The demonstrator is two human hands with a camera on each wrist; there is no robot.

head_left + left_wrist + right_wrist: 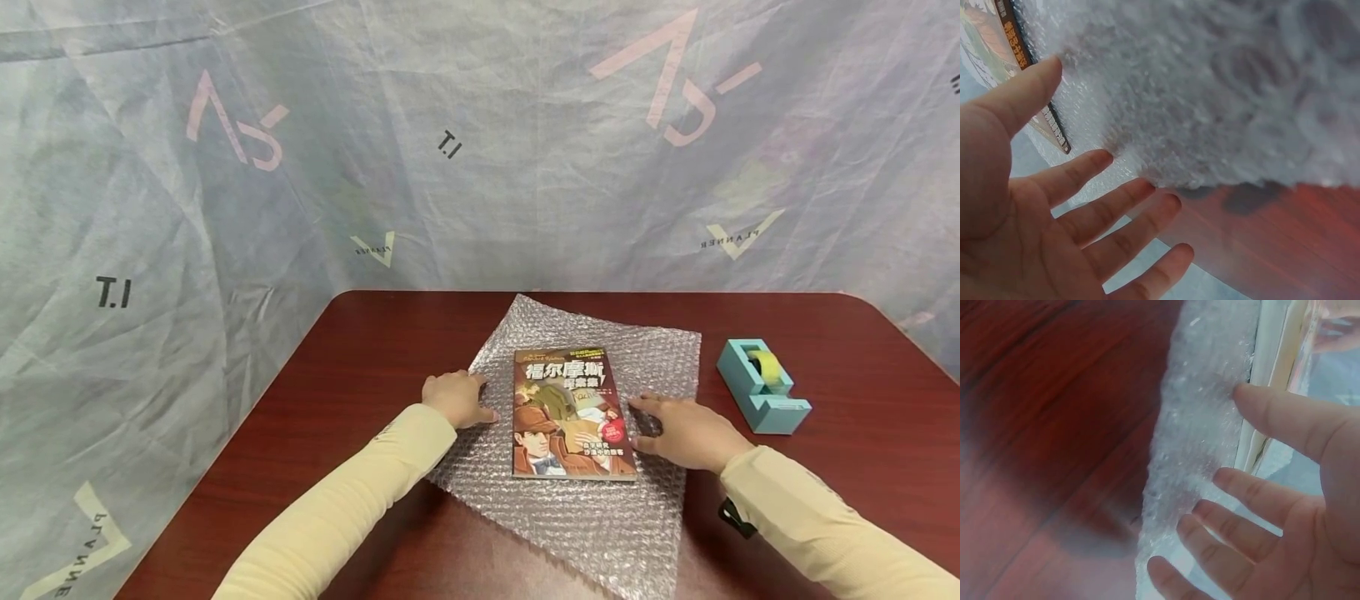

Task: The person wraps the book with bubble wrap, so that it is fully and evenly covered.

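Sleeves: two long cream fabric sleeves, the left one (337,508) and the right one (810,525), reached in from the near side.
Left hand: the bare left hand (456,397) gripped nothing; its fingers were spread apart over the sheet's left edge, the thumb pointing towards the book but short of it.
Right hand: the bare right hand (690,429) had its fingers apart too, over the sheet just beside the book's right edge; whether the thumb touched that edge could not be told.
Book: a brown illustrated paperback book (573,425) with white and yellow lettering lay flat, cover up, between the hands, near the sheet's middle.
Sheet: a clear, silvery plastic bubble-wrap sheet (600,525) was spread askew beneath it, reaching past the book on every side.
Progress: the book's placing on the sheet looked done; judged from this layout, the work stood early.
Left over: no flap lay across the cover and no tape showed on the sheet, so folding and fastening both seemed undone.
Tape: a turquoise block-shaped dispenser (776,414) with a yellow roll (767,367) stood apart, right of the sheet, untouched.
Table: all rested on a reddish-brown wood-grain table (337,400).
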